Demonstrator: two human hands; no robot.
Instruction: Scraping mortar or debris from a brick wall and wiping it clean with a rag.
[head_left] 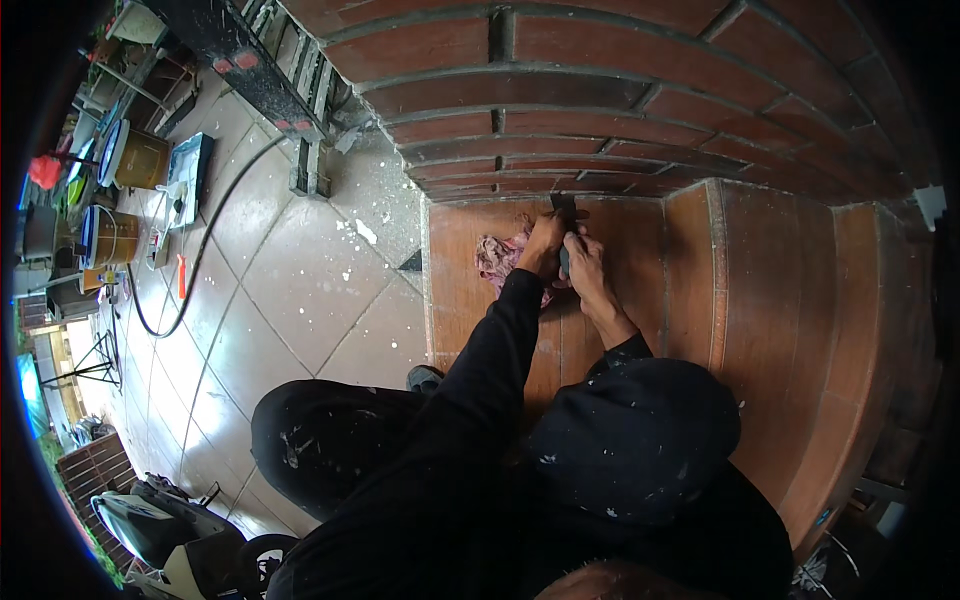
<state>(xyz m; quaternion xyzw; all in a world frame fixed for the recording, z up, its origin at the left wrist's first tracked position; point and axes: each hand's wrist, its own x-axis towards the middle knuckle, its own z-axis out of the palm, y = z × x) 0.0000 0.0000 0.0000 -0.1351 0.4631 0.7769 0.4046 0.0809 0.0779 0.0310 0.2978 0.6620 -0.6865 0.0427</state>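
My right hand (588, 270) is closed around the dark handle of what looks like a putty knife (563, 204), its flat dark blade pointing up toward the foot of the brick wall. My left hand (541, 245) is closed right beside it, its fingers close to the blade. A crumpled pink patterned cloth (494, 257) bunches out from under the left hand, which grips it. Both hands are low over the orange-brown tiled step (470, 330). The fingertips partly hide one another, so where cloth and blade touch cannot be made out.
The red brick wall (560, 95) rises just beyond the hands. More tiled steps (775, 270) climb to the right. On the paint-spotted floor (300, 290) at left are buckets (110, 235), a paint tray (188, 175), a black hose (232, 190) and a scooter (170, 530).
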